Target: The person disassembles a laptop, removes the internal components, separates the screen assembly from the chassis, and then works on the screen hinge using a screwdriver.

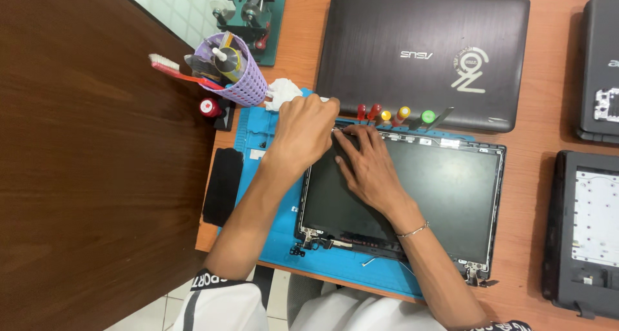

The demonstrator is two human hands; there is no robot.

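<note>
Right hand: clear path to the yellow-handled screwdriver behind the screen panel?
Probably yes. The right hand lies flat on the screen panel near its top edge, and the yellow-handled screwdriver stands in the row just beyond that edge. Nothing lies between them; the left hand works off to the side.

Closed dark laptop (pixel 422 57); lilac tool basket (pixel 242 73) — red toothbrush (pixel 177 71); screwdrivers (pixel 393 115).

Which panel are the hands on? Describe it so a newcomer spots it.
Find the blue work mat on the orange table. The bare laptop screen panel lies on it, hinges towards the person, under both hands. Unlike the closed grey laptop behind, it is lidless glass.
</note>
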